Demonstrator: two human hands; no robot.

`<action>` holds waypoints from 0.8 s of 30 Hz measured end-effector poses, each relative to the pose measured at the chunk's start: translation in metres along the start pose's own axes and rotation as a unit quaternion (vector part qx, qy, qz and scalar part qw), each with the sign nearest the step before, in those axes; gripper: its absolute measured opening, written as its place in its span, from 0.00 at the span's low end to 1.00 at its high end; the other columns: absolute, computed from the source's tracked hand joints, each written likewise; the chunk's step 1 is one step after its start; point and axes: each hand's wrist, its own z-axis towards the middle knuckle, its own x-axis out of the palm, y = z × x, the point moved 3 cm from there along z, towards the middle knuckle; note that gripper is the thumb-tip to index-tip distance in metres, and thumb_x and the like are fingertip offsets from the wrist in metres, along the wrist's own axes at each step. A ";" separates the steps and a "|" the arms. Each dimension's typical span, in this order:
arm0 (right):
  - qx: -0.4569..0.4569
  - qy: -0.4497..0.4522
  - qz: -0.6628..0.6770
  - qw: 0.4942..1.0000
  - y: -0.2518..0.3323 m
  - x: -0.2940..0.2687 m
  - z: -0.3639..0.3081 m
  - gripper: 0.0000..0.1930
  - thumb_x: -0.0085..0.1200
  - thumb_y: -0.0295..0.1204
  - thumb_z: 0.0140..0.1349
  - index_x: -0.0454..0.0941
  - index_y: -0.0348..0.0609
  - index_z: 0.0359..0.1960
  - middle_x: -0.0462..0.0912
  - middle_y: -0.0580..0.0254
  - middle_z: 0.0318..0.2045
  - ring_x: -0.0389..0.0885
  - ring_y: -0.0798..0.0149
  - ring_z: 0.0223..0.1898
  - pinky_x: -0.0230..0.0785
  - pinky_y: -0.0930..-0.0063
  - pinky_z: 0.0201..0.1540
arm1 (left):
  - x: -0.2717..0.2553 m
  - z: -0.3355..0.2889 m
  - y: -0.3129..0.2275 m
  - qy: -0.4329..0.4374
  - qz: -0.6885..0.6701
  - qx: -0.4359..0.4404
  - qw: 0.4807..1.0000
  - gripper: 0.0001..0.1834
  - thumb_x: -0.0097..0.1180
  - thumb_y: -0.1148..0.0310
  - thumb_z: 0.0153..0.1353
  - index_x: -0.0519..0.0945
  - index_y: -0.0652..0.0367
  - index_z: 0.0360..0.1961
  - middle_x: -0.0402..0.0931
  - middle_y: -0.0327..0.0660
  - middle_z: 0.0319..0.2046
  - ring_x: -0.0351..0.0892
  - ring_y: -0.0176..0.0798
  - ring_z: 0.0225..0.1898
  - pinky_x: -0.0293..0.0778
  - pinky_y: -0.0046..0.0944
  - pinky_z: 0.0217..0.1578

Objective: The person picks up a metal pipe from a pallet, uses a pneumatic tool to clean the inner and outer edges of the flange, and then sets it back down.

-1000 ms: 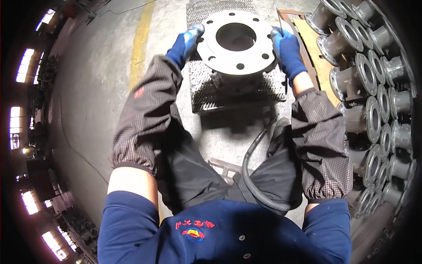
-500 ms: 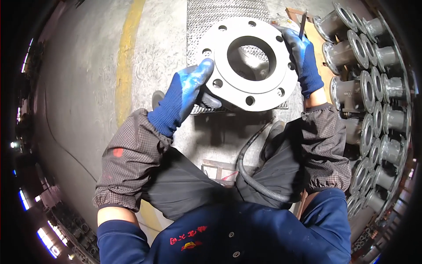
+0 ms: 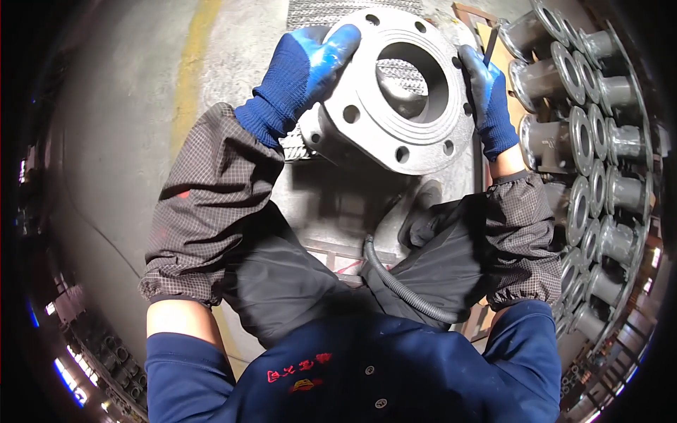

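A grey metal flanged pipe (image 3: pixel 377 130) with a round bore and bolt holes is tilted in front of me. Part of its second flange shows at the lower left, under the upper one. My left hand (image 3: pixel 303 74), in a blue coated glove, grips the upper left rim, thumb on the face. On the opposite rim my right hand (image 3: pixel 488 99) is closed, also gloved; its fingers are partly hidden behind the flange. A thin dark bar (image 3: pixel 491 46) sticks up beside the right fingers; whether that hand holds it, I cannot tell.
Beneath the pipe lies a textured metal plate (image 3: pixel 317 14). Several similar flanged pipes (image 3: pixel 546 79) are stacked along the right. A grey corrugated hose (image 3: pixel 402 285) runs between my legs. A yellow line (image 3: pixel 189 77) crosses the floor on the left.
The flanged pipe has tilted and turned, its left side rising, so its second flange now shows. My left hand has moved up and slightly right with the rim; my right hand has shifted little.
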 end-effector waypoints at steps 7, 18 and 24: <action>-0.060 0.047 -0.004 0.997 -0.034 -0.042 -0.027 0.15 0.46 0.35 0.65 0.75 0.31 0.38 0.76 0.65 0.28 0.73 0.73 0.29 0.66 0.81 0.36 | 0.060 -0.015 -0.037 0.060 0.077 0.062 0.993 0.27 0.55 0.49 0.56 0.78 0.68 0.36 0.78 0.45 0.24 0.79 0.36 0.26 0.74 0.34 0.29; -0.251 -0.042 -0.197 0.947 0.016 -0.049 -0.053 0.17 0.49 0.17 0.56 0.72 0.31 0.49 0.81 0.50 0.37 0.82 0.59 0.34 0.74 0.76 0.36 | 0.026 -0.026 -0.038 0.121 0.059 0.097 0.986 0.25 0.49 0.57 0.61 0.74 0.70 0.49 0.78 0.47 0.37 0.78 0.38 0.39 0.73 0.34 0.41; -0.086 0.018 0.018 0.996 0.067 -0.020 -0.042 0.10 0.48 0.31 0.62 0.75 0.37 0.39 0.74 0.66 0.22 0.72 0.73 0.24 0.65 0.81 0.28 | -0.012 0.006 0.036 0.000 -0.182 -0.027 0.983 0.28 0.57 0.47 0.56 0.78 0.67 0.40 0.79 0.44 0.34 0.78 0.34 0.33 0.75 0.32 0.36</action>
